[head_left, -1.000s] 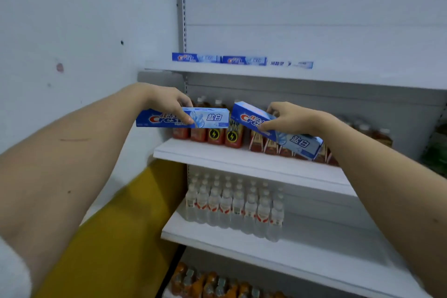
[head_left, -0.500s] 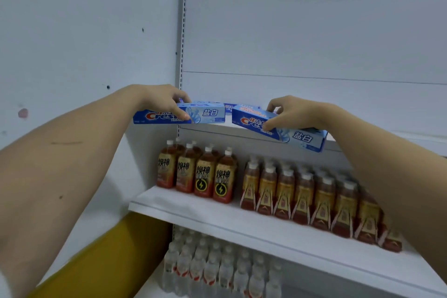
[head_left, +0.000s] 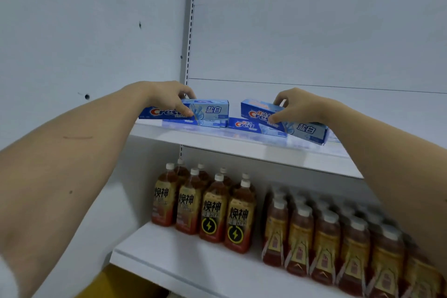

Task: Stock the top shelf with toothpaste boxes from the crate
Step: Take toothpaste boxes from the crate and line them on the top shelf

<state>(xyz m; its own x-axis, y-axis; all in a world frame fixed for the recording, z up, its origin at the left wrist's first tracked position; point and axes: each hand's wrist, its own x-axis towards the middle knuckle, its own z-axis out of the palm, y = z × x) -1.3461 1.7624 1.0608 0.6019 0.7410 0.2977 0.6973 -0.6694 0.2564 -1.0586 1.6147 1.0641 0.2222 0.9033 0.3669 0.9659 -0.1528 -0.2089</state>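
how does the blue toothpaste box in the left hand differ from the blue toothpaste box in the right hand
The blue toothpaste box in the left hand is held about level; the blue toothpaste box in the right hand slopes down to its right. The left hand holds its box above a box already lying at the top shelf's left end; the right hand holds its box further right. Both carry the same blue and white print.

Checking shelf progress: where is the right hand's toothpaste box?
Head view, right of centre: the right hand holds the toothpaste box tilted over the top shelf.
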